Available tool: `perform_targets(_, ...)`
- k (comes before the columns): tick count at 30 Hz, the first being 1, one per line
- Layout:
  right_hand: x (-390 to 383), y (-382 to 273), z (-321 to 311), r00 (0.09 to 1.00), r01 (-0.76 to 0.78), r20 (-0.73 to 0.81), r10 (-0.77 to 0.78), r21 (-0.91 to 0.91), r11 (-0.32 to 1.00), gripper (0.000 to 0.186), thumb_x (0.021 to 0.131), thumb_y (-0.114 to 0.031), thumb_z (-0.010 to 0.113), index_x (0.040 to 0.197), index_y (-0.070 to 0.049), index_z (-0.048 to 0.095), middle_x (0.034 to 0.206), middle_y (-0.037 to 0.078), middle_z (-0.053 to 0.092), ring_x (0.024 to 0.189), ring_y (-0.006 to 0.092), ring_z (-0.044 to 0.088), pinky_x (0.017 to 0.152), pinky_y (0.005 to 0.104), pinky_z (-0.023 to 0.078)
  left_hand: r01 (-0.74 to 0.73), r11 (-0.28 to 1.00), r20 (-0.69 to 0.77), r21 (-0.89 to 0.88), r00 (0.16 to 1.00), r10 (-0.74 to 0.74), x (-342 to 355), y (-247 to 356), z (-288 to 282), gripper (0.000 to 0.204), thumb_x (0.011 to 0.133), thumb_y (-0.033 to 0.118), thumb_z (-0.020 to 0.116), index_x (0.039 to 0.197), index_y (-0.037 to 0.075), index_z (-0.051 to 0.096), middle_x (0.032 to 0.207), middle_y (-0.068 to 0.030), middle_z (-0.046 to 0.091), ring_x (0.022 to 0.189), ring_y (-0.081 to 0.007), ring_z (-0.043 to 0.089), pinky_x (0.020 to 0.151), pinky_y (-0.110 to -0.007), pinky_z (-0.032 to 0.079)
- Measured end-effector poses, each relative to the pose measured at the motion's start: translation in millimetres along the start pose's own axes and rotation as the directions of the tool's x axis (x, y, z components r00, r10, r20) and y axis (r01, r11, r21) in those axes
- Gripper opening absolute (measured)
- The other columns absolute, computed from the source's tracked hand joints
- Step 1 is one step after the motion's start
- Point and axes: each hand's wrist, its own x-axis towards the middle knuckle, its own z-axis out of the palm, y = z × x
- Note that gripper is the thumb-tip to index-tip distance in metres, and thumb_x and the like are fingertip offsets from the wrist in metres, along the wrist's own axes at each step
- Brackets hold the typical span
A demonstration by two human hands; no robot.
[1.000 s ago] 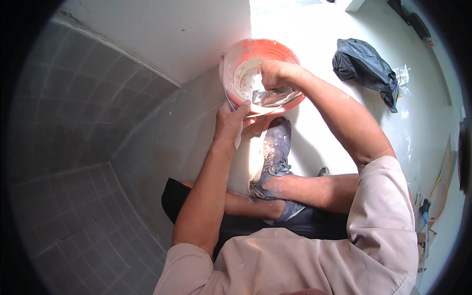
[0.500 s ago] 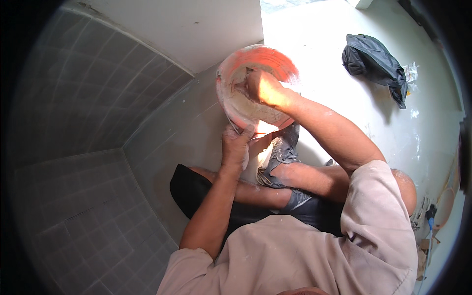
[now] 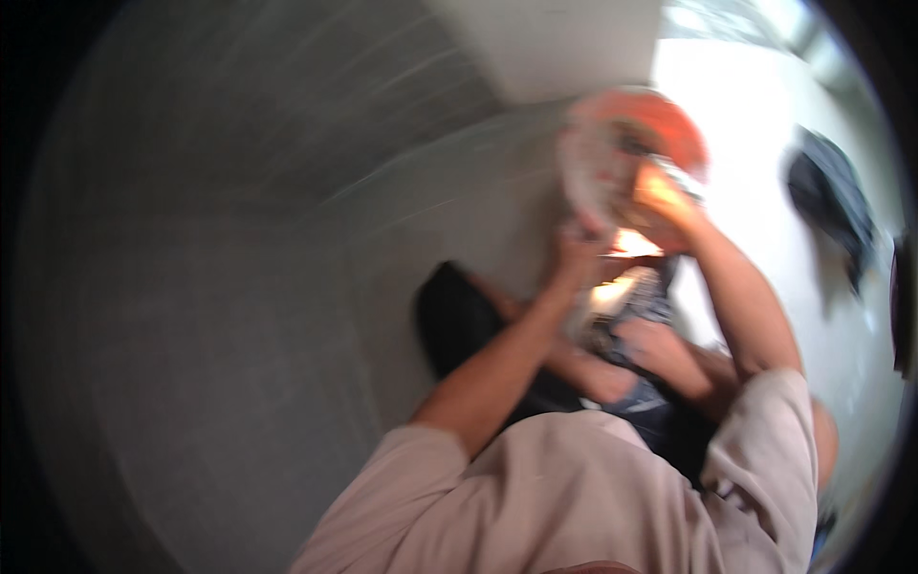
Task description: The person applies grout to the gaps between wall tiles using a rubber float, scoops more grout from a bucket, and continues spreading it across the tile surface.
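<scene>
The orange bucket, its inside smeared with pale compound, is tilted toward me above my crossed legs and shoe. My left hand grips its near left rim from outside. My right hand is inside the bucket, closed on what looks like a metal scraping tool, its shape lost in motion blur. Sunlight falls across my right hand and the bucket's lower edge.
A grey tiled surface fills the left side, meeting the pale floor. A white wall panel stands behind the bucket. A black plastic bag lies at the right.
The view has swung and blurred, so bucket, hands and bag appear farther right. My right hand has moved about inside the bucket; my left still holds the rim.
</scene>
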Motion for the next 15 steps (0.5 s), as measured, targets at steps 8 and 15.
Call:
perform_targets(8,10,67,24,0.909,-0.287,-0.281,0.308,0.116,0.951,0.03,0.097,-0.016,0.055,0.112,0.008,0.062,0.1,0.016,0.068,0.088,0.0216,0.064,0.074,0.0335,0.051,-0.062,0.991,0.186,-0.121,0.979,0.084,0,-17,18,0.032,0.088,0.009,0.07,0.118,0.002,0.062,0.101,-0.0022,0.068,0.091,-0.0106,0.061,0.082,-0.03,0.053)
perform_targets(15,-4,49,-10,0.825,-0.471,0.127,0.55,0.692,0.547,0.014,0.093,-0.013,0.058,0.091,0.0,0.062,0.076,0.009,0.062,0.061,0.018,0.059,0.053,0.0325,0.048,0.03,0.99,0.128,0.14,0.991,-0.048,18,-23,25,0.032,0.086,0.022,0.076,0.108,0.002,0.066,0.091,-0.0021,0.068,0.084,-0.0102,0.06,0.076,-0.031,0.053)
